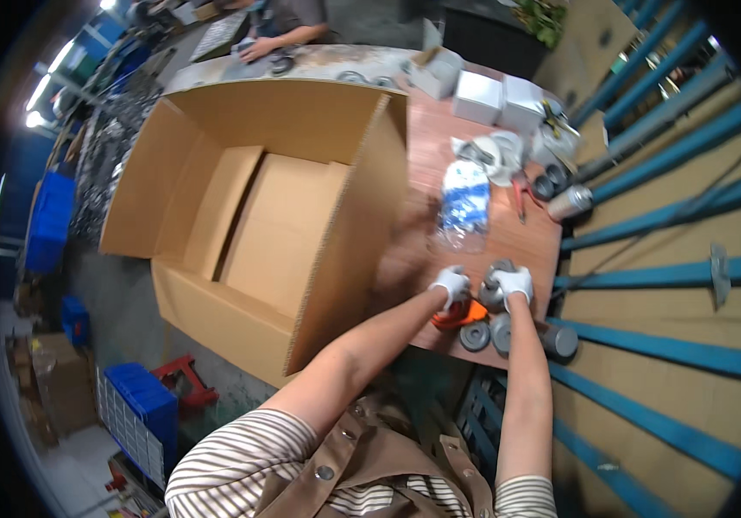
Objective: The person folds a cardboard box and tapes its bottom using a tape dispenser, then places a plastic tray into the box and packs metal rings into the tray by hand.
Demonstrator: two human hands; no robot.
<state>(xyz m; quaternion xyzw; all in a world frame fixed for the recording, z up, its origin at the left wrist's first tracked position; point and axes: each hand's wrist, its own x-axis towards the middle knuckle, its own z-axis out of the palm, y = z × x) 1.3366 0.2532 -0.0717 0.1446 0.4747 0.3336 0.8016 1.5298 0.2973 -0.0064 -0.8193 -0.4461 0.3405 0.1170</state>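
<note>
Both my hands wear white gloves and work at the near right part of the wooden table. My left hand [451, 286] is closed at the upper side of an orange tool [463, 316] with a dark red round part; its exact kind is too blurred to tell. Just to the right, my right hand [513, 284] has its fingers curled round a grey ring-shaped roll [492, 294]. Close below my hands are a dark grey disc [475, 336] and a grey cylinder [558, 342] lying on its side.
A large open cardboard box [357, 237] stands left of my arms. Beyond my hands lie a clear plastic bag [465, 203], red-handled pliers [521, 197], a spray can [570, 202] and white boxes [477, 97]. Blue bars [672, 276] line the right side. Another person's hand [258, 49] shows at the far end.
</note>
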